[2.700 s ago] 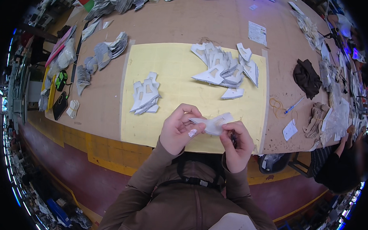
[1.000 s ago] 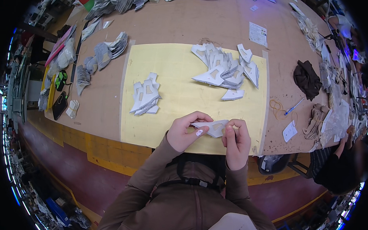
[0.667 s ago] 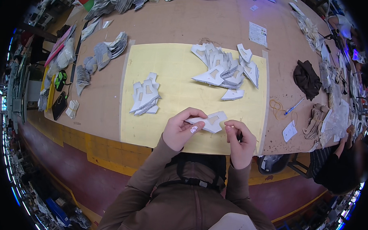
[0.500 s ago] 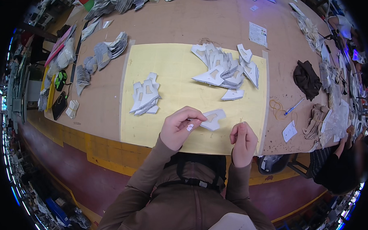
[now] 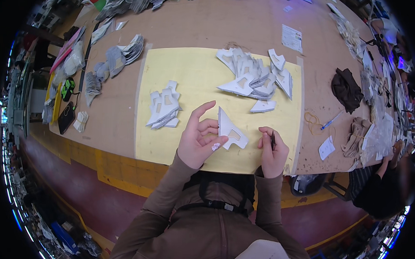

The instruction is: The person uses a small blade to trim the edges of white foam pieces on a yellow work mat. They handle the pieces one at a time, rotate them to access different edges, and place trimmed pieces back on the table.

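Observation:
My left hand (image 5: 198, 140) has a white flat piece (image 5: 229, 128) with a pointed end and a window-like cut-out. The thumb lies on its edge and the index finger is raised away; the point is turned away from me. My right hand (image 5: 273, 155), to the right of the piece and apart from it, is closed round a small, thin dark tool (image 5: 273, 140), whose kind I cannot make out. A small stack of similar white pieces (image 5: 163, 106) lies to the left on the yellow sheet (image 5: 196, 79). A larger spread pile of them (image 5: 249, 78) is at the far right of the sheet.
Grey stacked pieces (image 5: 116, 59) and a black phone-like device (image 5: 66, 118) lie at the left. On the right are dark cloth (image 5: 345, 90), a blue pen (image 5: 330, 120) and brown bundles (image 5: 356, 135). Another person's arm (image 5: 386, 165) is at the right edge.
The white piece has turned so its point faces away from me, and my left fingers have spread. My right hand has rotated, bringing the dark tool into sight.

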`<state>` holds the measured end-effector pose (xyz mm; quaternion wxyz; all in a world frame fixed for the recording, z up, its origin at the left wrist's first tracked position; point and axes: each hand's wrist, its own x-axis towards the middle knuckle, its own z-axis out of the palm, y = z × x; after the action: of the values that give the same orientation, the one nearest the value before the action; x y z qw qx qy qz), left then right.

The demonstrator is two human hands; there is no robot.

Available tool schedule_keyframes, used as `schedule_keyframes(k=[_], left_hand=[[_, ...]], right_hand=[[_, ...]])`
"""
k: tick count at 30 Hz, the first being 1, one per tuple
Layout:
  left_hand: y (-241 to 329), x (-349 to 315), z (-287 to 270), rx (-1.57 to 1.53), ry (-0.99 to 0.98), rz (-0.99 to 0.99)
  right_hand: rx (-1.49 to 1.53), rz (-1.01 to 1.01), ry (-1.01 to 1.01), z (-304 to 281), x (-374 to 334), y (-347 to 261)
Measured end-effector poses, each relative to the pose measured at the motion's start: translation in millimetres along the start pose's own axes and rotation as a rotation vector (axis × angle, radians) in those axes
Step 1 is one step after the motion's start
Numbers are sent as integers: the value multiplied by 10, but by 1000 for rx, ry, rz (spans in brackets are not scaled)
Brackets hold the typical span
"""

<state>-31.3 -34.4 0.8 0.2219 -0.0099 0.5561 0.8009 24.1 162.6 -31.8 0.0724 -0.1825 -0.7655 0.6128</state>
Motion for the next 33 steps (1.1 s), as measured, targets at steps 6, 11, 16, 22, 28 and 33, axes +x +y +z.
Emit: schedule_keyframes(k=[6,11,16,22,28,33], left_hand=[[-53,-13,-37,109,-89,32],[-62,-27,-28,180,-126,45],[-76,-37,-36,256,-150,58],[-71,-38,-31,413,-177,83],[-54,-44,-5,447,-194,105],[-18,-68,-25,408,-207,100]], right_hand=[[52,79,58,12,-56,-100],[52,22,116,-27,-34,-70],[72,47,70,-137,-22,11],[-205,-274,17,-37,-17,-281],[-213,-384,-187,17,-133,-456],[-249,-416,-201,35,-100,-363]])
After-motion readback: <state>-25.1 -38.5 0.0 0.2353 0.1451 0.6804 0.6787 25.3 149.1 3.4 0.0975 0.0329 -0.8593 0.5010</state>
